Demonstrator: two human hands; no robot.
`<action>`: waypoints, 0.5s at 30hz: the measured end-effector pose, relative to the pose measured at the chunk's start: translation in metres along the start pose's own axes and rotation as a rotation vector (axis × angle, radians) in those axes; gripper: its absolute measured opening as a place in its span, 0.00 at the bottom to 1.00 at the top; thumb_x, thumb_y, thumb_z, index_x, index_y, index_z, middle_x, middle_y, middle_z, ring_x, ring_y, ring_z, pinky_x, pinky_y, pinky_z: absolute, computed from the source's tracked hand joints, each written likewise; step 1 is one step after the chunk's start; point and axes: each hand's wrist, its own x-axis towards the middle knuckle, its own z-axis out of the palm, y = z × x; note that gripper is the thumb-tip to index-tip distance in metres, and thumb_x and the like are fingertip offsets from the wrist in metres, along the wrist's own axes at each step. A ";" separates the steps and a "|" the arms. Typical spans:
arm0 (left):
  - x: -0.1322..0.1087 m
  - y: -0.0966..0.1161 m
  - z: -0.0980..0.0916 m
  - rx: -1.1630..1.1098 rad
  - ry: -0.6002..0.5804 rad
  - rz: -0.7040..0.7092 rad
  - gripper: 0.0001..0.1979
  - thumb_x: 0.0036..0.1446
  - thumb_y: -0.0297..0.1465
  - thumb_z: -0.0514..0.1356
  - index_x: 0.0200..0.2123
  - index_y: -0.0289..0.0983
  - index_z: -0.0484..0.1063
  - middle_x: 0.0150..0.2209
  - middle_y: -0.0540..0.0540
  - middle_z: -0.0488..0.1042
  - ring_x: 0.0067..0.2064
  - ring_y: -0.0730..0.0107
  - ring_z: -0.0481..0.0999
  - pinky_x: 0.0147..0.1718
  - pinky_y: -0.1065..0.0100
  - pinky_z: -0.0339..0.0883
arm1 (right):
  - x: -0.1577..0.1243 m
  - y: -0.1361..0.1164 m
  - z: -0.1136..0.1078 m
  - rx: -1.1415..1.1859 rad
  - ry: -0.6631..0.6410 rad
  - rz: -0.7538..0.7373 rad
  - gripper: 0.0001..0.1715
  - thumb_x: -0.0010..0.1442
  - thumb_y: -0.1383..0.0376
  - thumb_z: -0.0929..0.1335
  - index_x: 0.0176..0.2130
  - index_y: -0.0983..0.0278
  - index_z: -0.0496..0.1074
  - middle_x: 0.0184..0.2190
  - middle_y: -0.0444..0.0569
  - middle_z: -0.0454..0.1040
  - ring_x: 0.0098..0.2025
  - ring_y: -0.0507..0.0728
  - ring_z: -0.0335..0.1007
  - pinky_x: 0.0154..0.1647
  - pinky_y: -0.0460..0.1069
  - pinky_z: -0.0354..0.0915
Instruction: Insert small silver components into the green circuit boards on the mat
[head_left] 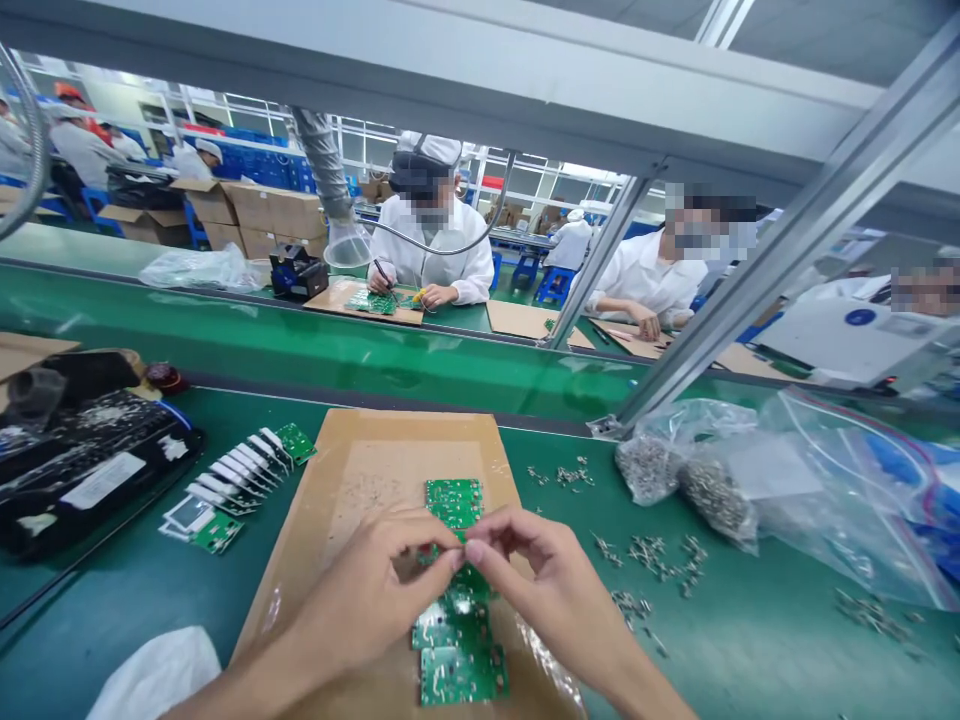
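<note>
My left hand [394,565] and right hand [534,570] meet, both pinching, above green boards [452,628]; what they grasp, I cannot tell.

Wearer's hands: two, left hand [386,570] and right hand [541,568]
Green boards [454,500], center column: at least four, partly covered by fingers
Cardboard sheet [375,450] under column: one
White-edged panels [227,478], left row: at least six, overlapping
Bags of metal parts [649,465]: two
Loose metal parts [652,553]: many, too small to count
Co-workers [472,255] nearest, opposite: three
</note>
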 end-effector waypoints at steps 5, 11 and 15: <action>-0.005 -0.005 0.010 0.518 -0.013 0.401 0.13 0.70 0.28 0.51 0.36 0.38 0.74 0.33 0.49 0.75 0.37 0.65 0.68 0.37 0.63 0.63 | -0.002 0.011 -0.008 0.177 -0.170 0.313 0.08 0.56 0.62 0.70 0.30 0.65 0.74 0.25 0.44 0.71 0.28 0.51 0.63 0.31 0.46 0.58; -0.015 -0.031 0.012 0.743 -0.042 0.508 0.23 0.56 0.15 0.51 0.50 0.40 0.71 0.44 0.50 0.78 0.43 0.61 0.69 0.41 0.61 0.64 | 0.002 0.045 -0.025 -0.065 -0.166 0.495 0.06 0.48 0.70 0.65 0.24 0.66 0.73 0.23 0.45 0.73 0.27 0.51 0.61 0.28 0.47 0.54; -0.022 -0.048 0.010 0.768 -0.098 0.524 0.25 0.53 0.14 0.51 0.48 0.41 0.73 0.43 0.52 0.79 0.41 0.63 0.69 0.40 0.63 0.62 | 0.006 0.055 -0.027 -0.207 -0.208 0.524 0.08 0.46 0.69 0.64 0.20 0.65 0.71 0.20 0.43 0.70 0.24 0.50 0.57 0.26 0.47 0.50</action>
